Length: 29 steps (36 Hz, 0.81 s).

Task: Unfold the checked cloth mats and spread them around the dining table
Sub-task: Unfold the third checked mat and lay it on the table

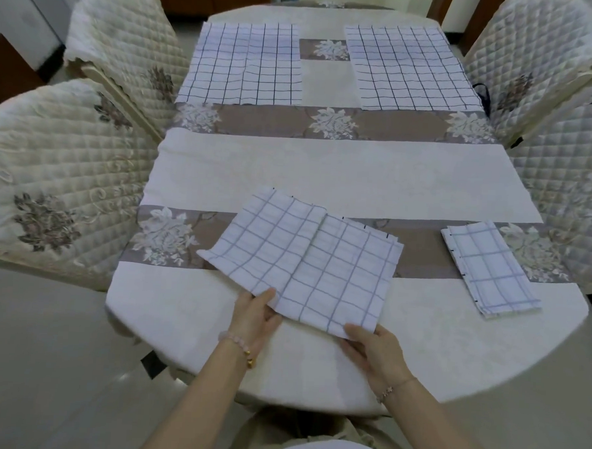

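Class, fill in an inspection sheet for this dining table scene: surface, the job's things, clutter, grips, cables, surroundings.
Surface: oval table under cream cloth with brown floral bands.
Job's things: two checked cloth mats spread flat at far left and far right; one half-unfolded mat; one folded mat near right.
Clutter: nothing seen.
Grips: left hand and right hand pinch the half-unfolded mat's near edge.
Cables: nothing seen.
Surroundings: four quilted cream chairs.

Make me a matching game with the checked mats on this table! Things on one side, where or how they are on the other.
Things:
1. far left mat
2. far right mat
3. middle mat
4. near right mat

States:
A. folded, lying alone
B. held by both hands, half unfolded
C. spread flat, far right
D. spread flat, far left

Pairs: 1-D, 2-C, 3-B, 4-A
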### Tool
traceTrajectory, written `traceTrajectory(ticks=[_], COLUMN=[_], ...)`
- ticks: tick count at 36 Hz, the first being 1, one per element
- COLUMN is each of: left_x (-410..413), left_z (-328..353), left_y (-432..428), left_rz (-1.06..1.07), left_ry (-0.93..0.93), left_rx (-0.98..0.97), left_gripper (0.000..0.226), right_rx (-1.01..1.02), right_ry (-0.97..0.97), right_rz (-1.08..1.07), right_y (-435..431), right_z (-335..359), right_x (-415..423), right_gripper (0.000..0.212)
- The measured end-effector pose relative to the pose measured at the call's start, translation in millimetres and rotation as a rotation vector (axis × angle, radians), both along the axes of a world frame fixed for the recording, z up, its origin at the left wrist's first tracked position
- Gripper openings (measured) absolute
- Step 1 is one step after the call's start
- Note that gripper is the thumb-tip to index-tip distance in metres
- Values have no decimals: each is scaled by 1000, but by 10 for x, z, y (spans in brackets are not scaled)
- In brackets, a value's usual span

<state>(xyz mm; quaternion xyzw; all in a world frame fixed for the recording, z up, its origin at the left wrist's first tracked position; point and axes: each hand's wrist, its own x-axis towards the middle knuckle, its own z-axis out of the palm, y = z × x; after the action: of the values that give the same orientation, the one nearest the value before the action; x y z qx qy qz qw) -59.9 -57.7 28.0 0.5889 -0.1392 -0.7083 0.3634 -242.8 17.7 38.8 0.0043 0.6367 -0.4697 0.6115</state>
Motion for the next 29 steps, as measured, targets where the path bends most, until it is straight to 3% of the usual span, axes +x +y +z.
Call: traceTrajectory(ticks=[4, 8, 13, 17, 22, 26, 29], left_x=[-98, 54, 440, 687, 773, 731, 669], left_z=[28, 40, 2, 85, 175, 193, 171], left_y=[19, -46, -137, -229, -341, -443, -493], left_rz=[-65, -112, -350, -495, -547, -454, -314], left_ry=[-185, -271, -303, -331, -401, -521, -555], left_rx=[-112, -168, -160, -154, -153, -199, -226], left_gripper=[35, 33, 22, 18, 27, 30, 29], right_rx=[-25, -119, -103, -37, -38, -85, -112], right_ry=[-51, -136, -155, -33, 169, 255, 311], right_rz=[199, 140, 118, 268, 608, 777, 757], right_y=[77, -20, -356, -603, -813, -878, -871], right_z=[19, 38, 16, 45, 89, 126, 104], right_x=[-3, -213, -614, -795, -732, -553, -455], right_gripper=[26, 35, 48, 26, 32, 18, 36])
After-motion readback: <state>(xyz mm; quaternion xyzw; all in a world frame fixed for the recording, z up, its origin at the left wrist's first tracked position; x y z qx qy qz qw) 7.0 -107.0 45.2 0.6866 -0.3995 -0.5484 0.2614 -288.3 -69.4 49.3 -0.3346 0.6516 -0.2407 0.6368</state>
